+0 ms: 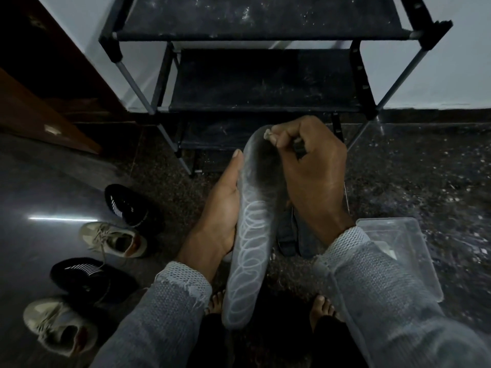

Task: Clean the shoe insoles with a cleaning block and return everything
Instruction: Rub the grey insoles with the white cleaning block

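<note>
A grey insole (248,251) with a pale pattern of loops stands lengthwise in the middle of the view, toe end away from me. My left hand (221,208) cups its left edge from beneath, thumb along the rim. My right hand (313,171) is closed on a small pale cleaning block (267,134) and presses it on the insole's dark toe end. More dark insoles (289,235) lie on the floor under my right wrist, partly hidden.
A black shoe rack (265,83) stands straight ahead against the wall. Two black shoes (127,205) and two beige shoes (117,239) sit on the floor at left. A clear plastic box (398,251) lies at right. My bare feet (322,308) show below.
</note>
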